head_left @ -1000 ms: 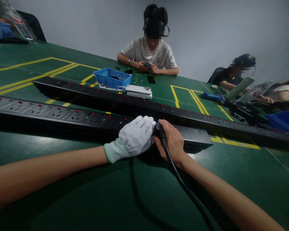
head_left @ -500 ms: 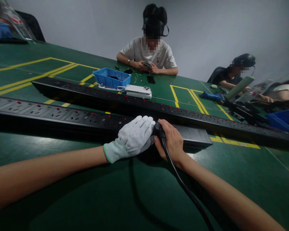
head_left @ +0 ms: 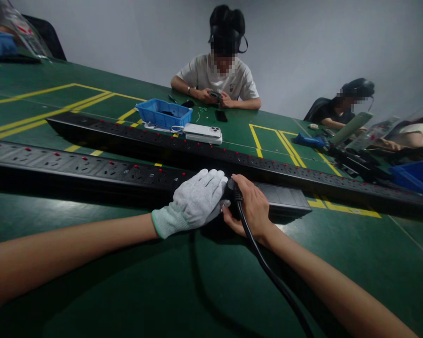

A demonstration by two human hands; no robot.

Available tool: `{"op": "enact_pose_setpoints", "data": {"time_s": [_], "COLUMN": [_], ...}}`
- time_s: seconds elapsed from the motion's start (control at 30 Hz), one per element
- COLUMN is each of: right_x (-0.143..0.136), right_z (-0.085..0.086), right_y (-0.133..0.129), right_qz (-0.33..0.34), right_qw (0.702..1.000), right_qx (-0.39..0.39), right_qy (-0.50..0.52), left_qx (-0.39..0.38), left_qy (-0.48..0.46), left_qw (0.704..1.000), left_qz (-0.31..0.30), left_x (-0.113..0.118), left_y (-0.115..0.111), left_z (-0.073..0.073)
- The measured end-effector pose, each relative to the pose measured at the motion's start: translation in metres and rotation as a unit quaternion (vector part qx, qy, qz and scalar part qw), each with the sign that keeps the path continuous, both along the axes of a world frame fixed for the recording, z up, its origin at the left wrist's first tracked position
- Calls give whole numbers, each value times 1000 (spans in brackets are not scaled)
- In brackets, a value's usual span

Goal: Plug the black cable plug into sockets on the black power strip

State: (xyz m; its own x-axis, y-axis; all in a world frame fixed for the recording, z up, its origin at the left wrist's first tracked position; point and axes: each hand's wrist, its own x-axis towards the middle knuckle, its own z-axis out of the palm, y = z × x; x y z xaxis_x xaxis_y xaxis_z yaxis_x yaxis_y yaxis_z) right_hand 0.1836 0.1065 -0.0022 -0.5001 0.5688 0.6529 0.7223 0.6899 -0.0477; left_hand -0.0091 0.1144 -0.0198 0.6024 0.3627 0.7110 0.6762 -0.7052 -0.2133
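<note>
There are two long black bars, one near [head_left: 141,178], one far [head_left: 232,160]; the wearer's two hands [head_left: 199,199] [head_left: 254,206], one glove [head_left: 193,204], one black cord [head_left: 261,257], three blue bins [head_left: 164,115] [head_left: 414,179] [head_left: 0,43].

Tiny nos. [head_left: 176,179] on near blk socket strip [head_left: 95,164], illegible.

Dim, glare on table [head_left: 66,208], stretched edges
</note>
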Motion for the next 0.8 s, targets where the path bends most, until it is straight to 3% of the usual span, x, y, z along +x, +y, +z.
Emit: {"op": "enact_pose_setpoints", "data": {"time_s": [0.8], "right_x": [-2], "right_z": [-3], "right_y": [0], "right_qz": [-13], "right_qw": [1000], "right_qx": [-6], "right_qy": [4], "left_qx": [15], "left_qy": [5], "left_qw": [1000], "left_qz": [8], "left_x": [1], "left_y": [-1], "left_z": [1]}}
